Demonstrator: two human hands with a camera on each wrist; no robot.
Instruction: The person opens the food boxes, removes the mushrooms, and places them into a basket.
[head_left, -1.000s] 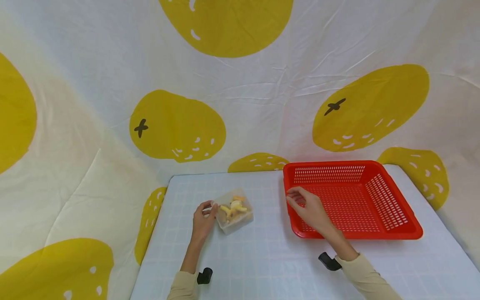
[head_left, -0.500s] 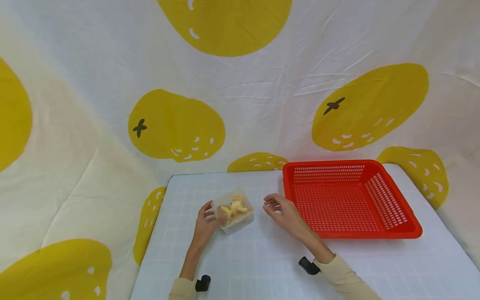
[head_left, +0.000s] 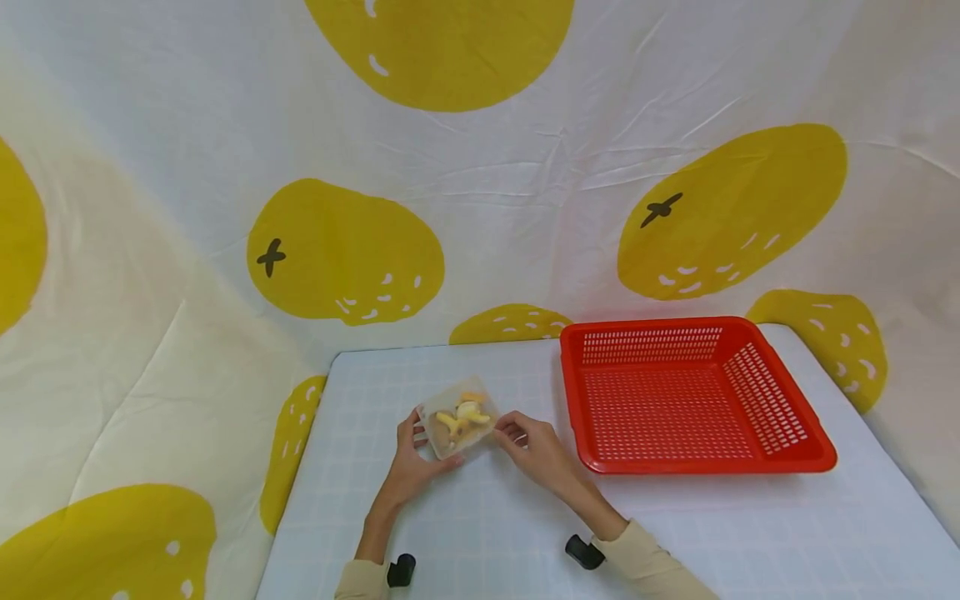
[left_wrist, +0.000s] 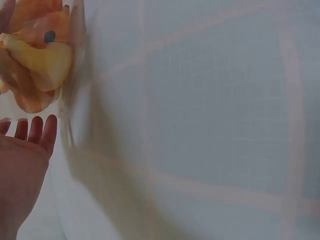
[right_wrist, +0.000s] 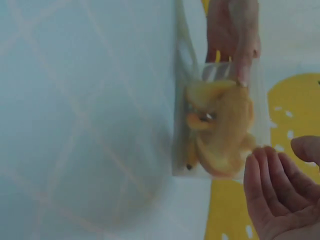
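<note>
At the far left hangs the cloth backdrop [head_left: 157,350], creased and off-white, printed with big mustard-yellow rounded shapes. Next comes the left hand [head_left: 412,472], below a beige sleeve [head_left: 362,581]. Since half a second ago its thumb has swung round to the near side of the plastic box [head_left: 448,393], and now the thumb and fingers grip the left part of it. The box, square and see-through with a faintly cloudy sheen, looks a little more tipped than before; whether it is clear of the surface [head_left: 450,542] I can't tell. Inside lie smooth, curved yellow and orange pieces [head_left: 453,422]. The right hand [head_left: 536,450] was over the basket's left rim a second ago; now it is at the box's right corner, fingers loosely bent, thumb parted from them, gripping nothing; whether they touch it, I can't say. Rightmost on the pale, checked surface, the red plastic basket [head_left: 667,412] stays put, rectangular, shiny-rimmed and pierced with slots.
</note>
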